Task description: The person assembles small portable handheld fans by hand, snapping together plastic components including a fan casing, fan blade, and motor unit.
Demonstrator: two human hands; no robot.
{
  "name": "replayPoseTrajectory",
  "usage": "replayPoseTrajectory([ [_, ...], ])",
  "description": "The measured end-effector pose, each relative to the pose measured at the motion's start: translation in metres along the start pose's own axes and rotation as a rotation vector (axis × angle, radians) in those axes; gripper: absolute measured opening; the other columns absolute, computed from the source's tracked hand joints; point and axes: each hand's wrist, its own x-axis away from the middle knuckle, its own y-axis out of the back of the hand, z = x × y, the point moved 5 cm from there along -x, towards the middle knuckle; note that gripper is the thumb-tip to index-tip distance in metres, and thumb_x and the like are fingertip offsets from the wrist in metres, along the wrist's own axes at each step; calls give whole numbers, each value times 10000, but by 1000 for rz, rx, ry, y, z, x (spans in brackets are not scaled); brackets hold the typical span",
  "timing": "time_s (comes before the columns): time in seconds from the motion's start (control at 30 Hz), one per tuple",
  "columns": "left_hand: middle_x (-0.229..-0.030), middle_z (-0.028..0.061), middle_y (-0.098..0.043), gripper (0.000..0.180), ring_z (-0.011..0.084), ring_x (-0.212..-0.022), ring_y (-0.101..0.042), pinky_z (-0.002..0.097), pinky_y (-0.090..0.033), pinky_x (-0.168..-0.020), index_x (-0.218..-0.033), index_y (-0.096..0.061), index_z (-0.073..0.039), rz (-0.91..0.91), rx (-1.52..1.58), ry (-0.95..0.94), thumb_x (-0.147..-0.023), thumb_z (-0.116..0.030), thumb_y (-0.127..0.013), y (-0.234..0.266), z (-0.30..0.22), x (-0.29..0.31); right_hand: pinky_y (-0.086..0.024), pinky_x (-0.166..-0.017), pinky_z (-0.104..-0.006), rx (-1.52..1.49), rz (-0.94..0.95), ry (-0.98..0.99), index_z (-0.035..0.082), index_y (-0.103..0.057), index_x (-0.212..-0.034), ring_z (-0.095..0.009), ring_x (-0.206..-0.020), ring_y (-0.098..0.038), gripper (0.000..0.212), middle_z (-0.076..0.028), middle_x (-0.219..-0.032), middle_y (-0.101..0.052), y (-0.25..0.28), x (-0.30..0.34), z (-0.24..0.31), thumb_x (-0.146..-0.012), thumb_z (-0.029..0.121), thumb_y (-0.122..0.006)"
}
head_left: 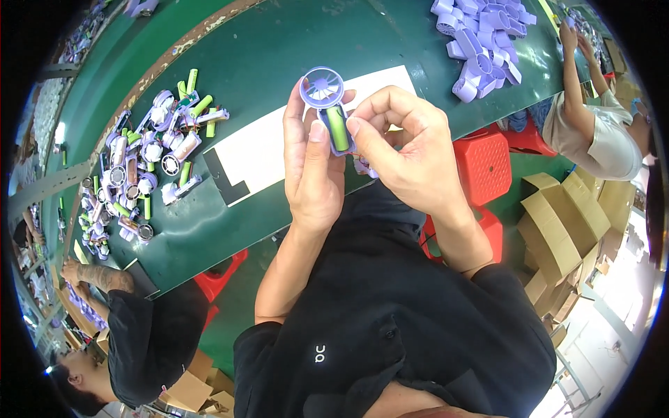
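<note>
In my left hand (313,167) I hold a small purple handheld fan (323,87) upright over the table, its round ringed head at the top. A green cylindrical battery (337,127) lies in the handle, which is open on the side facing me. The fingers of my left hand wrap behind the fan, with the thumb along the handle's left side. My right hand (408,143) is closed in a pinch at the handle's right edge, beside the battery. What sits between its fingertips is hidden. Part of another small purple piece with wires (362,166) shows below my right hand.
White paper with a black corner (254,164) lies on the green table (279,56). A heap of fan parts with batteries (132,164) is at left; purple shells (484,49) are piled far right. Red stools (482,167) and cardboard boxes (564,223) stand right. Co-workers sit on both sides.
</note>
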Motion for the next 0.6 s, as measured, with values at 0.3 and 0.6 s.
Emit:
replayPoseTrajectory([
  [0.3, -1550, 171, -421, 737, 234, -1391, -464, 379, -386, -1166, -1687, 5, -53, 115, -170, -54, -1090, -14, -426, -4, 2, 8, -502, -552, -201, 131, -19, 118, -39, -672, -987, -45, -686, -637, 42, -25, -827, -699, 3, 1, 1, -959, -8, -680],
  [0.6, -1528, 160, -445, 691, 225, -1355, -495, 350, -395, -1151, -1679, -15, -14, 122, -358, -110, -1096, 16, -384, -3, 2, 12, -488, -556, -201, 241, -5, 171, -38, -665, -944, -41, -659, -614, 28, -32, -816, -695, 1, 2, 6, -943, -16, -682],
])
